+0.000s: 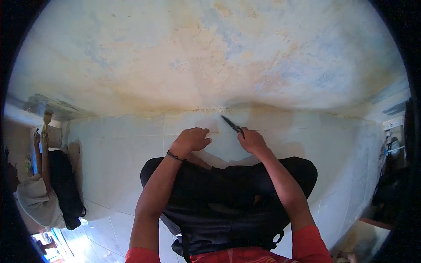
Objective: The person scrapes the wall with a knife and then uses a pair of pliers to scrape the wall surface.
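My right hand (253, 141) is closed round the handle of a dark pointed tool (231, 124), which looks like a knife or pliers. Its tip points up and left, close to the seam where the stained wall (197, 57) meets the tiled floor (118, 144). To the left, my left hand (193, 139) hovers over the floor with its fingers curled and thumb apart, holding nothing that shows. A dark bracelet (176, 156) circles the left wrist. Crumbly flakes line the seam above both hands.
My crossed legs (228, 184) in black clothing fill the lower middle. At the far left, another person (39, 201) holds a brush-like tool (47, 118) near the wall. Dark items and a white socket strip (393, 123) are at the right edge.
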Demonstrator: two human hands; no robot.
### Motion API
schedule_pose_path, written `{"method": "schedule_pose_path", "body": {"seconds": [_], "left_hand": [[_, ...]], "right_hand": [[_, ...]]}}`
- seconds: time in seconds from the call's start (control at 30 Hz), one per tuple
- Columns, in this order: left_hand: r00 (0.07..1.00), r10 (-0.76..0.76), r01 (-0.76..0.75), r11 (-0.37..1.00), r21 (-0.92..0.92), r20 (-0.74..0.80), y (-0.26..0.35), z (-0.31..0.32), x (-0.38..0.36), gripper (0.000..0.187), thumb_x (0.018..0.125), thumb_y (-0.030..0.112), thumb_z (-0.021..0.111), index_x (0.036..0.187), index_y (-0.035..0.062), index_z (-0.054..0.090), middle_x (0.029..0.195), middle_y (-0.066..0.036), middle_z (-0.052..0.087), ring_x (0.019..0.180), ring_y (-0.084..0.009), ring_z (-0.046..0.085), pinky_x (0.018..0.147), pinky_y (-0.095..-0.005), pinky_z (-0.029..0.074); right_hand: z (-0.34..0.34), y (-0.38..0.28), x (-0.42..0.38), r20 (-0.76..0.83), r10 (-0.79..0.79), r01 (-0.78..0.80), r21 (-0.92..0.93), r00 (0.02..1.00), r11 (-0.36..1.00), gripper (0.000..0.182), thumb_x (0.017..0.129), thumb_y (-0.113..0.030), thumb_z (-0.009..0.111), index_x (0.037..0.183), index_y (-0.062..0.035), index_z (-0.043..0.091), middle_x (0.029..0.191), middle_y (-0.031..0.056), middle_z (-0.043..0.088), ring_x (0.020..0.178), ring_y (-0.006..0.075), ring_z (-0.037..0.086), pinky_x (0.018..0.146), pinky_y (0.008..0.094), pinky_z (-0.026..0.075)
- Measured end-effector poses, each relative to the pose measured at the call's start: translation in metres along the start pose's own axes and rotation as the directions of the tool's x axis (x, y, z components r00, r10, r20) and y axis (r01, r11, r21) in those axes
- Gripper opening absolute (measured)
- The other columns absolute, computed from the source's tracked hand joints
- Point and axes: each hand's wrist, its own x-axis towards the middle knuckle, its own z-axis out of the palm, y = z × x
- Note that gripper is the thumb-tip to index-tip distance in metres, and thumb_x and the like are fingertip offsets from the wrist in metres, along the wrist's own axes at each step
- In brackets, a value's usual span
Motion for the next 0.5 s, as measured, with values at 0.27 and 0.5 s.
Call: {"method": "schedule_pose_path", "body": {"seconds": [0.27, 0.5], "left_hand": [[0.998, -0.044, 0.044, 0.999, 0.007, -0.045, -0.001, -0.011, 0.005, 0.045, 0.091, 0.039, 0.049, 0.123, 0.0064, 0.052, 0.111, -0.018, 0.061, 0.107, -0.0333, 0.056, 0.09, -0.0428, 0.046], [0.994, -0.051, 0.048, 0.998, -0.037, -0.097, 0.003, -0.005, 0.025, 0.044, 0.091, 0.037, 0.05, 0.122, 0.0065, 0.052, 0.108, -0.018, 0.061, 0.102, -0.0345, 0.058, 0.087, -0.0446, 0.047]], "right_hand": [[-0.022, 0.004, -0.004, 0.195, -0.194, 0.227, -0.166, 0.962, 0.96, 0.038, 0.09, -0.031, 0.044, 0.106, 0.0019, 0.054, 0.092, 0.0242, 0.063, 0.085, 0.0411, 0.062, 0.079, 0.0525, 0.048], [-0.041, 0.027, 0.019, 0.252, -0.007, 0.023, -0.06, 0.968, 0.998, 0.041, 0.091, -0.035, 0.045, 0.11, -0.0009, 0.055, 0.093, 0.0251, 0.064, 0.088, 0.0406, 0.062, 0.08, 0.0498, 0.049]]}}
